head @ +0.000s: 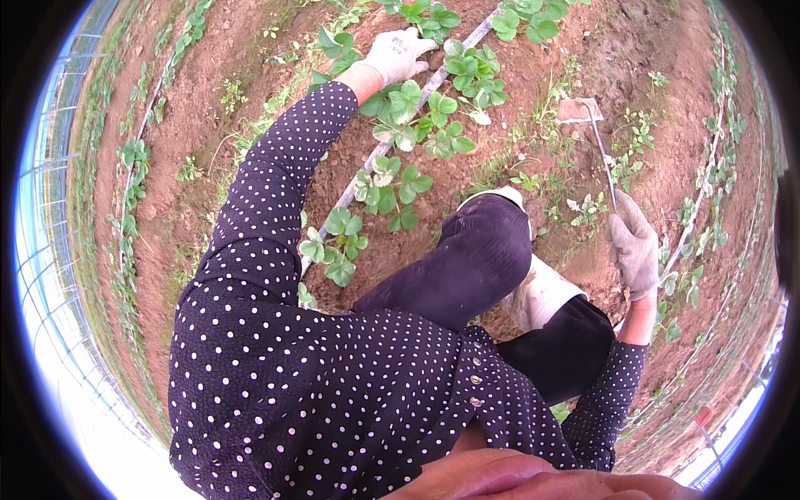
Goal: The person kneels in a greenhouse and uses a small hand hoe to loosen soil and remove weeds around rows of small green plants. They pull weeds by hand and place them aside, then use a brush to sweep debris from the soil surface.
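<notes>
My left hand (399, 57), in a white work glove, reaches down among leafy strawberry plants (405, 103) beside a grey drip irrigation tape (439, 76). Its fingertips are close to the soil, and whether anything is between them cannot be made out. On the other side, my right hand (634, 247), in a soiled pale glove, is closed around the thin handle of a small hand hoe (601, 147). The hoe's flat blade (580, 110) is at the far end, over the reddish soil; whether it touches the ground is unclear.
More strawberry plants (340, 244) line the tape on both sides. Small weeds (586, 209) grow between the rows. My bent knee (490, 250) and a white boot (540, 290) are close to the plants. Other planted rows (131, 162) run at left and right; wire fencing (47, 250) curves along the left.
</notes>
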### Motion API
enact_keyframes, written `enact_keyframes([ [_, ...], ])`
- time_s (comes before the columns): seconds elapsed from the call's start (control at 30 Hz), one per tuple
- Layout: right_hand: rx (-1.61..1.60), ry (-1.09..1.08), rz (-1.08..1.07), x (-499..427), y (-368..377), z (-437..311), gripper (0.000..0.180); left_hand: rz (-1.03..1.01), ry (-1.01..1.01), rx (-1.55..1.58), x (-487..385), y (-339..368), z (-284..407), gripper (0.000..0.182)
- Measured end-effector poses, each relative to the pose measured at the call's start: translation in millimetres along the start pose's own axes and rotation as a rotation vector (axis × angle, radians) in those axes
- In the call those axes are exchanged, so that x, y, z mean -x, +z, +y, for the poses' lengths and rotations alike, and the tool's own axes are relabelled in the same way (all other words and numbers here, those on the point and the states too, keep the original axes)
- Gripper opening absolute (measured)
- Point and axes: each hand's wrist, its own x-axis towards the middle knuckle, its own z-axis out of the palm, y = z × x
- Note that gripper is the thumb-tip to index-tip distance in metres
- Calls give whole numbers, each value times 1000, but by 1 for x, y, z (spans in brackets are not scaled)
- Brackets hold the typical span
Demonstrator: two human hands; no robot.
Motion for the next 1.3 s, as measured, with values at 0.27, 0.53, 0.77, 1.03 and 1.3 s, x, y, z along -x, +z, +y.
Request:
enact_keyframes([
  [0.27,-58,-17,1,7,-8,6,52,54,-145,363,-4,-24,-45,25],
  [0.53,-8,-107,-3,-1,-11,26,56,124,-137,-235,28,-78,-28,27],
  [0.77,-30,-10,-12,9,-12,17,51,31,20,113,-4,-10,36,47],
  [1.03,-54,-35,2,6,-13,18,51,-194,-218,1055,8,-13,-5,39],
  [1.3,-23,-44,-41,7,-11,15,53,-75,-116,499,26,-4,-5,30],
])
